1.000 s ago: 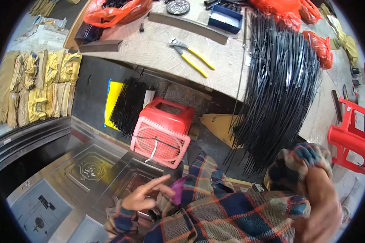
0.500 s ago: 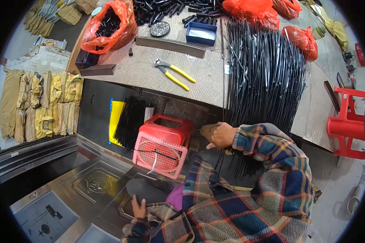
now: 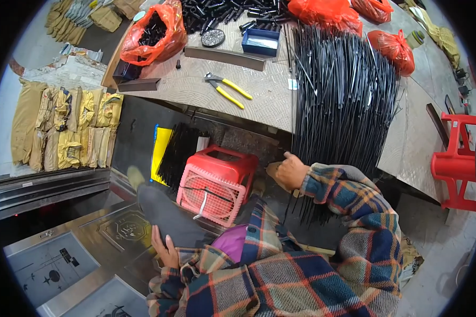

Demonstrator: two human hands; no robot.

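Observation:
My left hand (image 3: pixel 165 248) rests on my dark-trousered left leg (image 3: pixel 166 211), fingers stretched out and nothing in them. Below the table edge, my right hand (image 3: pixel 292 171) is curled closed against a tan piece that looks like cardboard (image 3: pixel 273 169); its fingertips are hidden, so I cannot tell if it grips that piece. Left of this hand stands a red heater with a wire grille (image 3: pixel 210 196). Thin black strips lie in a thick bundle (image 3: pixel 346 95) on the table above the right hand, and more black strips (image 3: pixel 309 211) hang below it.
Yellow-handled pincers (image 3: pixel 229 91), a blue box (image 3: pixel 261 42) and an orange-red bag of black parts (image 3: pixel 156 34) are on the table (image 3: pixel 269 108). A red plastic stool (image 3: pixel 454 164) stands at the right. Wrapped bundles (image 3: pixel 69 124) lie left, beside metal panels (image 3: pixel 98 238).
My left leg has swung out to the left and its foot now shows. The left hand has moved left and up with it. My right hand stays by the tan piece, its thumb now hidden.

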